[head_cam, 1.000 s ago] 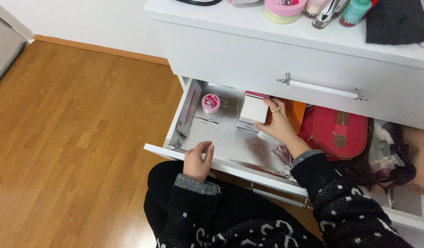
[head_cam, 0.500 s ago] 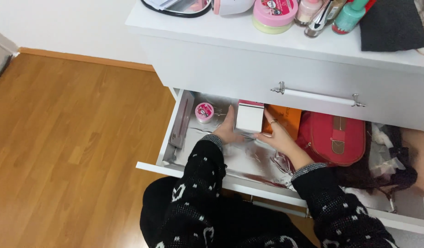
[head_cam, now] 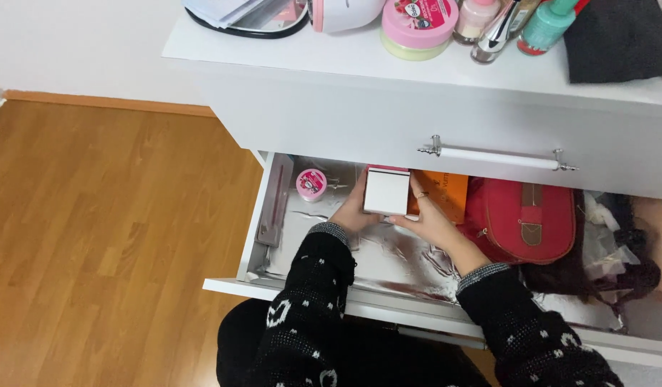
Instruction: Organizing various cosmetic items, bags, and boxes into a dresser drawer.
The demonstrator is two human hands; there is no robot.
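hands: we've got our left hand [head_cam: 351, 211] and right hand [head_cam: 430, 221] both clamped on one white box [head_cam: 387, 192]
drawer [head_cam: 288, 283]: one pink jar [head_cam: 311, 184], one orange box [head_cam: 445, 192], one red pouch [head_cam: 528, 218]

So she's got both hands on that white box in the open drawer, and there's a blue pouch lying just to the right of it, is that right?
Not quite: the pouch is red, not blue, as the head view shows. The rest holds: the left hand and right hand both grip the white box in the open drawer, with the pouch to its right.

Both hands forward, left grip [head_cam: 352, 209] and right grip [head_cam: 430, 218] curled, palms facing inward.
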